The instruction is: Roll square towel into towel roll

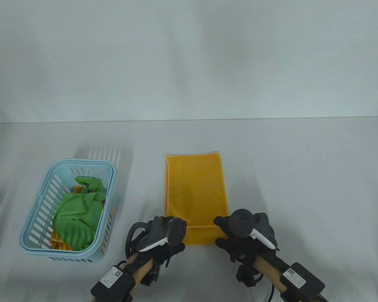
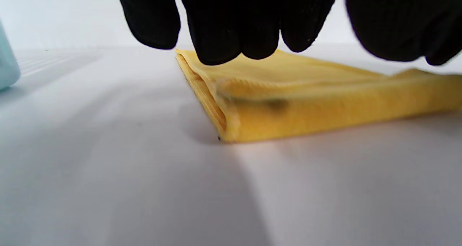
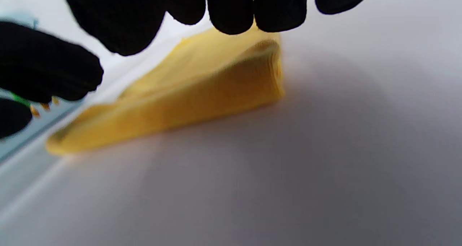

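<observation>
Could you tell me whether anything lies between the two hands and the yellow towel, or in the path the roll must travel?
Nothing visible does. The left hand and right hand sit at the near end of the yellow towel, where a first fold shows. The blue basket stands well off to the left, clear of the towel.

No readable text; only illegibly small printed labels on the two black wrist boxes.
</observation>
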`<state>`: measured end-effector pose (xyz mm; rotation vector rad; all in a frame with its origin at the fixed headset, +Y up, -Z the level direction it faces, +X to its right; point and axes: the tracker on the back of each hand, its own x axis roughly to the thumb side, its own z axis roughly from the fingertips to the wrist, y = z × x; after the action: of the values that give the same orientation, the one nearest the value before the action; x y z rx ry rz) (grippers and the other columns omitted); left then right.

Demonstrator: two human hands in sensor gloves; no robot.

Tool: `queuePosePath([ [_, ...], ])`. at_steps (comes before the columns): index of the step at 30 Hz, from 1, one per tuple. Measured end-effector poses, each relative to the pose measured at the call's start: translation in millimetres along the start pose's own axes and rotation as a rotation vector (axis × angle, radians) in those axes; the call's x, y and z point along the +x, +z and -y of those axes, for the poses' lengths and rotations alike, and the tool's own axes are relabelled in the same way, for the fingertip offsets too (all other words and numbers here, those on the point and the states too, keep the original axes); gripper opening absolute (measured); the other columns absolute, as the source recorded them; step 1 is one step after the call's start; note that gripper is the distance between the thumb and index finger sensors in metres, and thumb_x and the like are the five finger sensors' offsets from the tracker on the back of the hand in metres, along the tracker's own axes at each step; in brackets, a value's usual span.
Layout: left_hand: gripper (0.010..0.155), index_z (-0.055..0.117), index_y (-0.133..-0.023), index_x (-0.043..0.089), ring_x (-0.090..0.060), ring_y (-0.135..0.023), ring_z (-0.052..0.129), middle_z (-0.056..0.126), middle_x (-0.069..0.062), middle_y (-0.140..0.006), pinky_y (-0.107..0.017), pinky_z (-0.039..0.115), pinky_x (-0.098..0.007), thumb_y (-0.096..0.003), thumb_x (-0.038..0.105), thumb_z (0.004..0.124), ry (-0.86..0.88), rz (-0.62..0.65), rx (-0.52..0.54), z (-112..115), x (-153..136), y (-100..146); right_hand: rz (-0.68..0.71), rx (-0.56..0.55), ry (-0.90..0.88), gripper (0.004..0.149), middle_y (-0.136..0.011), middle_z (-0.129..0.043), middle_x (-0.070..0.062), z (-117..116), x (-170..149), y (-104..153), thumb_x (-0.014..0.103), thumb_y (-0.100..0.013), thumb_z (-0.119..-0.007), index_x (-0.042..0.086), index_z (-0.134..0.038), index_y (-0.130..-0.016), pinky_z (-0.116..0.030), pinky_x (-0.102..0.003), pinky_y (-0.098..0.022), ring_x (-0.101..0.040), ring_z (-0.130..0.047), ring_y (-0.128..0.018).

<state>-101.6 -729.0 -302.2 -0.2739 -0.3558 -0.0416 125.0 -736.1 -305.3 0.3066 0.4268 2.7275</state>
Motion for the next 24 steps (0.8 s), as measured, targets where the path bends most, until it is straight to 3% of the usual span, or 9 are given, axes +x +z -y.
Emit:
queuePosePath([
  [5,0.072,0.06,-0.102,0.039,-0.023,-0.1,0.074,0.062,0.007,-0.109,-0.075,0.064,-0.05,-0.0338,0.053,0.079,-0.12,-0.006,-0.026,12,6,-6,-0.029,-0.018,0.164,0.071,-0.103,-0.062,0.003,-16,6,-4,0.048,-0.031,-0.082,0.032,-0.057,-0.096,-0.056,-0.057,-0.07,-0.031,-0.063,-0.098],
  [12,0.075,0.054,-0.104,0.036,-0.024,-0.103,0.067,0.053,0.006,-0.111,-0.078,0.061,-0.047,-0.0349,0.052,0.077,-0.124,0.004,-0.063,23,5,-6,-0.032,-0.083,0.323,0.068,-0.101,-0.063,0.007,-27,8,-6,0.049,-0.03,-0.084,0.033,-0.063,-0.093,-0.058,-0.055,-0.07,-0.029,-0.067,-0.095],
  [19,0.076,0.048,-0.103,0.038,-0.021,-0.103,0.064,0.048,0.009,-0.111,-0.079,0.061,-0.044,-0.0347,0.054,0.077,-0.145,-0.008,-0.057,25,4,-6,-0.029,-0.154,0.328,0.052,-0.096,-0.07,0.009,-26,7,-7,0.04,-0.035,-0.081,0.034,-0.071,-0.085,-0.064,-0.054,-0.067,-0.028,-0.076,-0.09],
  [24,0.081,0.04,-0.104,0.039,-0.017,-0.103,0.06,0.043,0.01,-0.11,-0.08,0.058,-0.043,-0.0343,0.054,0.078,-0.115,-0.032,-0.071,27,-1,-8,-0.033,-0.175,0.25,0.047,-0.091,-0.08,0.008,-18,3,-8,0.04,-0.036,-0.079,0.034,-0.078,-0.082,-0.068,-0.052,-0.065,-0.027,-0.083,-0.087],
])
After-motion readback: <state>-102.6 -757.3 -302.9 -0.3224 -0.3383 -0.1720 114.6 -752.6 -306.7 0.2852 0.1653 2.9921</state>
